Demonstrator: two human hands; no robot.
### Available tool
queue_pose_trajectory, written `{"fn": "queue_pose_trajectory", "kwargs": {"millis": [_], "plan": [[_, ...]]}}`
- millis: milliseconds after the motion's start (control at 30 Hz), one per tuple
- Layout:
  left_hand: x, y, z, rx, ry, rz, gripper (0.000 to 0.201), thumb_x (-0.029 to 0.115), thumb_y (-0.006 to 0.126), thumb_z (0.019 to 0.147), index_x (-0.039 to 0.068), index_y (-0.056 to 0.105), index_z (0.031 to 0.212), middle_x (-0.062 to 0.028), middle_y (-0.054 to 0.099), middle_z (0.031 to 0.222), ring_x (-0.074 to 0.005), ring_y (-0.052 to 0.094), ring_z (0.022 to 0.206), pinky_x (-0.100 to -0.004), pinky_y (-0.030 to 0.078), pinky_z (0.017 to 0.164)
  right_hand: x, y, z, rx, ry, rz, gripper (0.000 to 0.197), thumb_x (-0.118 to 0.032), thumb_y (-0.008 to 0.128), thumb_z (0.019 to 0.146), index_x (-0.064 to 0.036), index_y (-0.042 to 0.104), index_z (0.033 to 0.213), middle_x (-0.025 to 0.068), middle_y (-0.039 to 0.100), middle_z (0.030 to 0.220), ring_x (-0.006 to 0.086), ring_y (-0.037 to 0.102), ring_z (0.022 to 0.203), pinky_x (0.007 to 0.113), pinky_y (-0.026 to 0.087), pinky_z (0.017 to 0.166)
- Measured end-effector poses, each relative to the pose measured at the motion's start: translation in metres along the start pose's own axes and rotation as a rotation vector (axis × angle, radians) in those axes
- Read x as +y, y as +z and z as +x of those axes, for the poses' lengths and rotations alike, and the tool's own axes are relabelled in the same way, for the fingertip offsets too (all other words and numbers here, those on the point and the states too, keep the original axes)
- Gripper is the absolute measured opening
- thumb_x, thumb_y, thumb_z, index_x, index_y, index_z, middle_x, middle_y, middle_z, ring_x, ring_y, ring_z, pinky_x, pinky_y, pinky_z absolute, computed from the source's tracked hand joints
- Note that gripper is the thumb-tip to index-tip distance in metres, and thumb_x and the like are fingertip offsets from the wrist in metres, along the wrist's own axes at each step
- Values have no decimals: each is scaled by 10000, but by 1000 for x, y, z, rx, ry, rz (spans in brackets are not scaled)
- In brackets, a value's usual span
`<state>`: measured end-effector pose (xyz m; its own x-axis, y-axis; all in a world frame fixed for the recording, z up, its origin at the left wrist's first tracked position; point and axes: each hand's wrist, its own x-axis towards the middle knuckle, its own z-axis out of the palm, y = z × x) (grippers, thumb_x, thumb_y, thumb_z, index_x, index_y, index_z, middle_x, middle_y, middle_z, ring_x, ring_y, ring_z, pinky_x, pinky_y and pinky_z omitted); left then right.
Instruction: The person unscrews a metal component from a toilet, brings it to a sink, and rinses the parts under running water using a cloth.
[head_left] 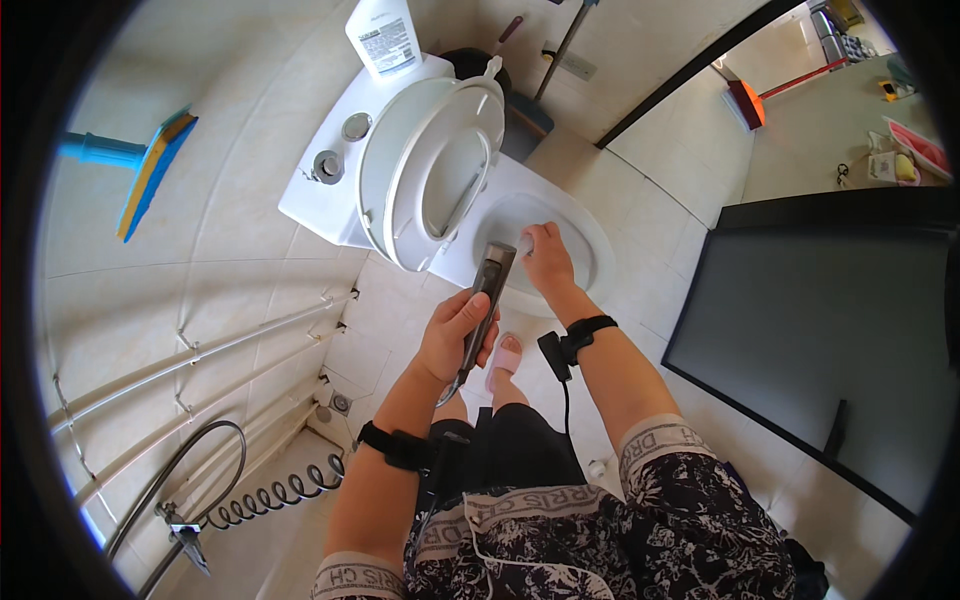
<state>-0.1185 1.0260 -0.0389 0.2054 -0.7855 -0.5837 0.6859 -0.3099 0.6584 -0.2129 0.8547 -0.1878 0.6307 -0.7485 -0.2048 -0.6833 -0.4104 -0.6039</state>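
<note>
My left hand (pixel 460 335) is wrapped round a dark grey handheld sprayer (pixel 491 270), its head tilted up toward the toilet. A hose end curves from the sprayer's lower tip toward my body. Over the toilet bowl (pixel 590 225) is my right hand (pixel 548 258), its fingers pinched on a small pale object (pixel 526 244) whose kind I cannot make out. The white toilet lid and seat (pixel 430 170) are raised against the tank. Both wrists wear black bands, the right one with a small black box and cable.
A white bottle (pixel 385 40) stands on the toilet tank (pixel 300 200). Pipes (pixel 200 355) and a coiled black hose (pixel 285 490) run along the left wall, where a blue-and-yellow brush (pixel 158 175) also shows. A dark-framed door (pixel 810 350) is at right; a dustpan (pixel 528 115) stands behind the toilet.
</note>
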Motion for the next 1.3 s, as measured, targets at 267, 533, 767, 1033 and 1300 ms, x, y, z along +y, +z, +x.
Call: {"fn": "queue_pose_trajectory", "kwargs": {"millis": [267, 533, 767, 1033, 1300], "plan": [[-8, 3, 13, 5, -1, 43, 439, 454, 482, 903, 17, 518, 908, -70, 527, 612, -129, 480, 433, -226, 391, 418, 15, -3, 6, 28, -67, 85, 342, 4, 651, 694, -131, 548, 990, 89, 479, 1068, 312, 545, 954, 389, 483, 789], [-14, 11, 17, 1, -4, 50, 429, 443, 476, 910, 17, 521, 907, -66, 529, 606, -123, 470, 426, -219, 378, 408, 37, 12, 14, 24, 204, 509, 289, -33, 657, 712, -45, 529, 971, 134, 549, 922, 271, 589, 890, 383, 499, 731], [-17, 9, 12, 19, -27, 72, 419, 440, 477, 910, 24, 527, 896, -56, 531, 597, -123, 474, 424, -214, 368, 402, 40, 8, 8, -370, 1039, 1468, 380, -378, 590, 847, -22, 523, 961, 146, 597, 909, 260, 623, 757, 394, 535, 661], [-12, -58, -25, 184, -13, 608, 368, 378, 588, 836, 23, 549, 750, -38, 499, 553, -99, 436, 415, -232, 337, 403, 38, -30, 2, -287, 373, -286, 361, -336, 639, 802, -56, 520, 997, 133, 615, 972, 279, 604, 912, 386, 516, 749], [4, -138, -110, 370, 119, 282, 328, 327, 584, 863, 19, 520, 770, -23, 473, 537, -85, 420, 405, -228, 329, 390, -162, -67, 6, -176, -518, -36, 259, -211, 672, 742, -98, 545, 937, 97, 590, 844, 302, 568, 849, 412, 469, 702]]}}
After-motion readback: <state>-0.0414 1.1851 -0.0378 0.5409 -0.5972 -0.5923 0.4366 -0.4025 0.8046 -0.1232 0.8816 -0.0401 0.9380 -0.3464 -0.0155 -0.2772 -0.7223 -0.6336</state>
